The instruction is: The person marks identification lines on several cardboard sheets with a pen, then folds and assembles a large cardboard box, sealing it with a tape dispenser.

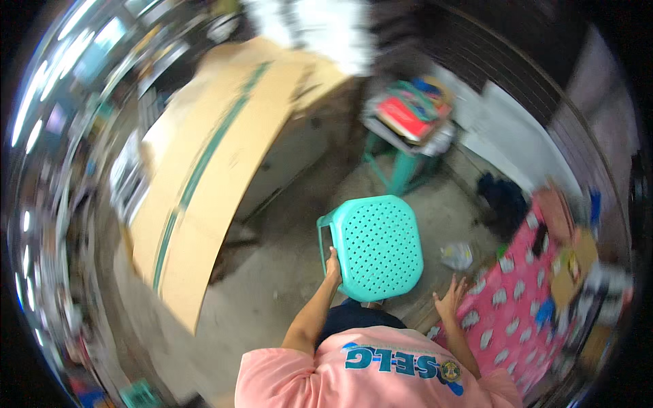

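A turquoise plastic stool [381, 246] with a perforated seat is in front of my body. My left hand [332, 266] grips its left side near the seat's edge, and part of the fingers is hidden behind the stool. To the right of the stool, my right hand [450, 299] is apart from it, with fingers spread and nothing in them. It is close to a pink cloth [507, 292] with white shapes.
A cardboard-covered table [224, 156] with a green stripe stands at the left. Further back, a green stool [401, 170] carries a red item [408, 115] and other things. A clear plastic item [456, 256] and a dark bundle [502, 200] lie on the floor at the right.
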`<act>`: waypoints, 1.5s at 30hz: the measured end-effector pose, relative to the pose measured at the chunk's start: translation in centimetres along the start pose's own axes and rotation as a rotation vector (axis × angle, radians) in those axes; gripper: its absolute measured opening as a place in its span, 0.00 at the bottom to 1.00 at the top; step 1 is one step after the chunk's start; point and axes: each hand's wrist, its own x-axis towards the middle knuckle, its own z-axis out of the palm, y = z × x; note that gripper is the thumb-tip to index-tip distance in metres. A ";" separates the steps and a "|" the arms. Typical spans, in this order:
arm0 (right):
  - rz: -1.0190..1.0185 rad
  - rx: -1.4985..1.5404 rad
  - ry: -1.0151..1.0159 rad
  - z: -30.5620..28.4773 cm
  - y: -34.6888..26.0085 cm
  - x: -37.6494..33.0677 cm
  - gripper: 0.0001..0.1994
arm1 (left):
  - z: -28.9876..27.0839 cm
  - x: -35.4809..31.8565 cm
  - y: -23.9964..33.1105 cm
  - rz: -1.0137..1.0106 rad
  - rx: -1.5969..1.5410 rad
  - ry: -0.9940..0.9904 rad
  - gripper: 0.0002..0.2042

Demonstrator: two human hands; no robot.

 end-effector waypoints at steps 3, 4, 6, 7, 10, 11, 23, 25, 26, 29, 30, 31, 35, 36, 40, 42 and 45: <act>-0.349 0.041 -0.126 1.1 -6.8 1.8 0.50 | -9.0 -2.6 -0.4 0.104 -0.238 0.089 0.40; -0.457 0.036 -0.171 -0.5 -8.0 3.9 0.50 | -9.4 -3.3 -1.8 0.147 -0.340 0.097 0.40; -0.593 0.050 -0.151 -1.5 -11.5 5.7 0.48 | -11.3 -5.9 -1.5 0.127 -0.404 0.178 0.43; -0.712 0.100 -0.164 -2.1 -14.2 6.3 0.48 | -15.2 -6.3 -3.5 0.173 -0.488 0.205 0.43; -0.907 0.214 -0.137 -4.1 -21.7 6.6 0.45 | -18.4 -8.4 -6.0 0.197 -0.637 0.282 0.43; -0.969 0.247 -0.144 -4.3 -25.2 6.2 0.45 | -19.8 -8.8 -6.3 0.236 -0.683 0.317 0.43; -1.285 0.194 -0.396 3.7 -48.7 -12.8 0.42 | -47.8 -17.8 -3.4 0.615 -1.321 0.651 0.38; -1.268 0.124 -0.471 6.1 -50.4 -15.4 0.42 | -54.0 -18.2 -2.7 0.653 -1.448 0.686 0.37; -1.259 0.074 -0.502 7.2 -50.9 -16.6 0.43 | -56.8 -18.4 -2.3 0.751 -1.442 0.727 0.35; -1.224 -0.055 -0.555 10.0 -52.0 -19.4 0.43 | -64.9 -18.8 0.2 0.737 -1.578 0.740 0.35; -1.212 -0.094 -0.570 10.8 -52.3 -20.1 0.43 | -67.2 -18.8 0.8 0.764 -1.579 0.748 0.36; -1.186 -0.131 -0.572 11.5 -52.5 -20.7 0.42 | -69.3 -18.8 1.1 0.790 -1.579 0.758 0.36; -1.092 -0.288 -0.654 13.0 -53.5 -21.7 0.43 | -75.5 -18.8 2.9 0.849 -1.593 0.735 0.35; -1.066 -0.335 -0.646 13.1 -53.4 -21.6 0.42 | -76.3 -18.4 4.9 0.811 -1.574 0.736 0.35; -1.092 -0.517 -0.623 13.9 -55.1 -21.0 0.37 | -81.0 -17.8 5.2 0.637 -1.141 1.061 0.40; -1.034 -0.464 -0.691 14.1 -56.1 -20.5 0.35 | -82.6 -16.3 5.0 0.115 -0.577 1.491 0.45; -0.964 -0.483 -0.664 14.7 -52.5 -17.9 0.33 | -81.0 -13.4 6.1 -0.029 0.203 1.034 0.51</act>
